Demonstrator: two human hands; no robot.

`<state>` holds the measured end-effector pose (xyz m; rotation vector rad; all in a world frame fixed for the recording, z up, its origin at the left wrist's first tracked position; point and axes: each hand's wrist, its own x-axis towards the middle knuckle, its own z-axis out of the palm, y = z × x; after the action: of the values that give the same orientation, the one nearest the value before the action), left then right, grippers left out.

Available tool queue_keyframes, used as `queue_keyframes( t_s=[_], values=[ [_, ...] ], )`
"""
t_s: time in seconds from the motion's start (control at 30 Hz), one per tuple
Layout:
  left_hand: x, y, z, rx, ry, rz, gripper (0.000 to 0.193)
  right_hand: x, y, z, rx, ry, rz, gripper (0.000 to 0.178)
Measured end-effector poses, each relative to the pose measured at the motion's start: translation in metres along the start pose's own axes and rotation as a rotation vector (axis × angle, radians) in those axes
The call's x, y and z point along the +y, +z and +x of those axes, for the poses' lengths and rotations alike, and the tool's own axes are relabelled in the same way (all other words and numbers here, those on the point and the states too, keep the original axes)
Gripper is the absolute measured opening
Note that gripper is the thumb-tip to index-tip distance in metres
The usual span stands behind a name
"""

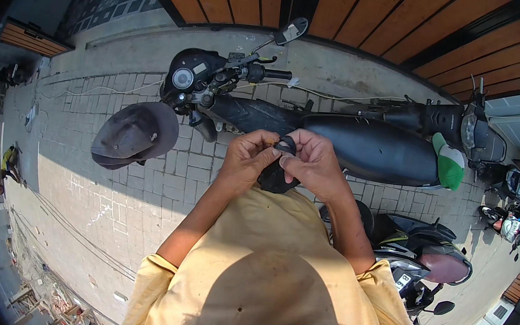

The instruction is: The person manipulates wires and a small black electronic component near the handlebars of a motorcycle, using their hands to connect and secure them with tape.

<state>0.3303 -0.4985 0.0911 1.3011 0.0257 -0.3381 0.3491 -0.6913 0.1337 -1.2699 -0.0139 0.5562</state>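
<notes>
Both hands meet in front of my chest, over the near edge of a motorcycle's long black seat [366,143]. The fingers of my left hand [245,159] pinch the upper edge of a small, soft, black cloth-like thing [275,179]. From the other side my right hand [317,164] grips the same edge, thumb and fingertips closed. A dark loop of it shows between the fingertips; its lower part hangs down against my yellow shirt. Its exact kind I cannot make out.
A dark grey cap [130,133] is beside the motorcycle's front end [186,79]. On the seat's tail lies a green and white cap [449,163]. More motorbikes stand at right, one close by [414,253]. Wooden gates [394,23] line the far side; paving blocks cover the ground.
</notes>
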Motion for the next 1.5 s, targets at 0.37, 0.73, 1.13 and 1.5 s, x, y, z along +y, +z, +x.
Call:
queue_keyframes(
  t_s=[0.37,0.73,1.13,1.5],
  values=[
    [0.018,0.006,0.066,-0.277,-0.241,-0.32,0.01,0.025,-0.012,0.002,0.457,-0.299,-0.2,0.008],
    [0.003,0.004,0.126,-0.71,-0.434,-0.028,0.033,0.053,-0.016,-0.011,0.613,0.103,0.597,0.025],
    [0.102,-0.009,0.163,-1.279,-0.319,0.417,0.012,0.021,0.034,-0.013,0.213,-0.103,0.451,0.013],
    [0.138,-0.053,0.125,-1.587,-0.294,0.449,0.033,-0.019,0.071,-0.018,0.077,-0.055,-0.148,0.038]
  ],
)
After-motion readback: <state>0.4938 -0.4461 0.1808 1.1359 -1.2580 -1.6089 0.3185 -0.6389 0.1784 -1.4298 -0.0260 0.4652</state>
